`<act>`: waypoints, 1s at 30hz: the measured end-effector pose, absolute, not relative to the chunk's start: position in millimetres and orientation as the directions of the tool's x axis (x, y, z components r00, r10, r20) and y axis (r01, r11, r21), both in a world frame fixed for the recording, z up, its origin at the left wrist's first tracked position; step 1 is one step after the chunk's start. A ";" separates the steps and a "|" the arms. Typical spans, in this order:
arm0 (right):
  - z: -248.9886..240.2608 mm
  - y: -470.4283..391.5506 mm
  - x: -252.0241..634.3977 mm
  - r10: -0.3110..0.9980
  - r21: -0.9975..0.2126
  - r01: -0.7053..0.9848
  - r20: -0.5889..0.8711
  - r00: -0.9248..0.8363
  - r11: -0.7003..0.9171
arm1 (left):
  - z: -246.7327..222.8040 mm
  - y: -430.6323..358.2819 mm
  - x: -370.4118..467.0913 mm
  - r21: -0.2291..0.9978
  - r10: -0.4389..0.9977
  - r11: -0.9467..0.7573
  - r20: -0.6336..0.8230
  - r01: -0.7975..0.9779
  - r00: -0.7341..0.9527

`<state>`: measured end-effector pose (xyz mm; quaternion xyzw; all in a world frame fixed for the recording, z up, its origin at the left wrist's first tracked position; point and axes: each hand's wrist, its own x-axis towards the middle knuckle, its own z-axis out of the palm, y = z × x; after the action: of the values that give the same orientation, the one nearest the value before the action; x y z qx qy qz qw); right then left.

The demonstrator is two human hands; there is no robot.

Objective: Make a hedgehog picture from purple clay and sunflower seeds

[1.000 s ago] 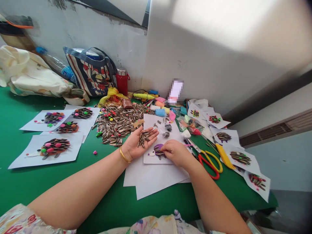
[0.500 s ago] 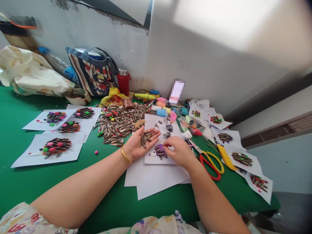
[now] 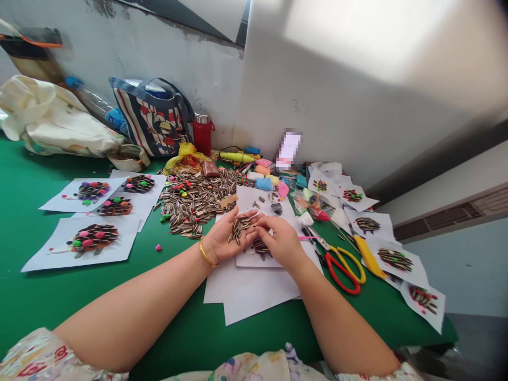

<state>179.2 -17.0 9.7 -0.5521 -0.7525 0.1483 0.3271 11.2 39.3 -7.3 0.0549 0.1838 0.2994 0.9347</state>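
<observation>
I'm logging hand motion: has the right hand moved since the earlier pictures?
Yes: judged against the scissors, the right hand has moved left, away from them, to the seeds in the left hand.

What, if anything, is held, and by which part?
Striped seeds lie loose on the left hand, palm up; whether the right hand pinches one cannot be told.

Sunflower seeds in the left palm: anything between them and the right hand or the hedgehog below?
Nothing visible blocks the right hand from the sunflower seeds. The left hand lies beneath them, and both hands partly cover the hedgehog.
</observation>
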 end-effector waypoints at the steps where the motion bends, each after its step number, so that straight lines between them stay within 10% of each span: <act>1: 10.2 -17.4 185.4 0.941 -0.601 0.735 0.302 -0.153 0.313 | -7.4 39.9 11.6 0.207 0.599 0.800 -0.322 -0.563 0.733; 8: 2.7 -23.1 221.9 0.993 -0.574 0.813 0.006 -0.115 0.098 | -9.8 44.1 13.2 0.217 0.664 0.740 -0.392 -0.637 0.637; 30: -1.6 -24.1 214.8 0.938 -0.430 0.839 0.062 -0.342 0.335 | -7.1 42.5 13.4 0.224 0.656 0.746 -0.408 -0.627 0.635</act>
<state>214.8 -24.1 -1.6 -0.5532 -0.8027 0.1633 0.1514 13.4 42.5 -7.1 0.0308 0.2375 0.3547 0.9038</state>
